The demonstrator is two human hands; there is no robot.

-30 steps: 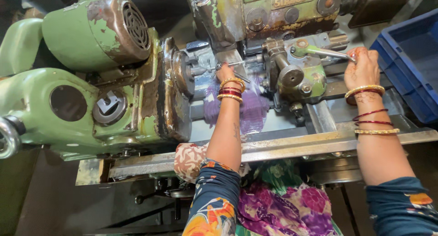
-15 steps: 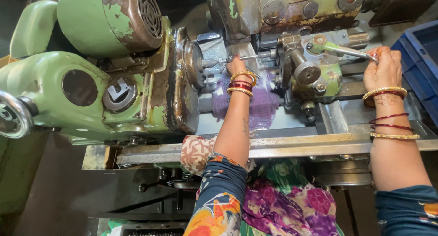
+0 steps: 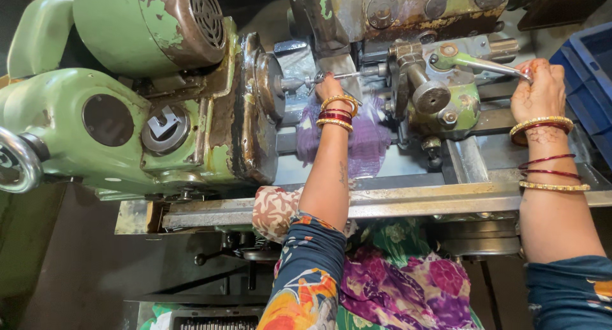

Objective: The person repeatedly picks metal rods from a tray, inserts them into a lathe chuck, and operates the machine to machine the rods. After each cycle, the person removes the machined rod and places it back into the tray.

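Now the view sits slightly lower than half a second ago, while both hands keep their places. Left hand point(image 3: 329, 88) pinches a thin metal rod point(image 3: 347, 75) at the lathe's chuck point(image 3: 268, 78), above a purple cloth point(image 3: 370, 139). Right hand point(image 3: 540, 91) is closed round the green lever point(image 3: 488, 65), beside the blue crate point(image 3: 590, 68). Bed rail's front edge point(image 3: 414, 205) lies bare.

Single head-worn view, steeply downward, close over the green lathe point(image 3: 159, 113); forearms in frame
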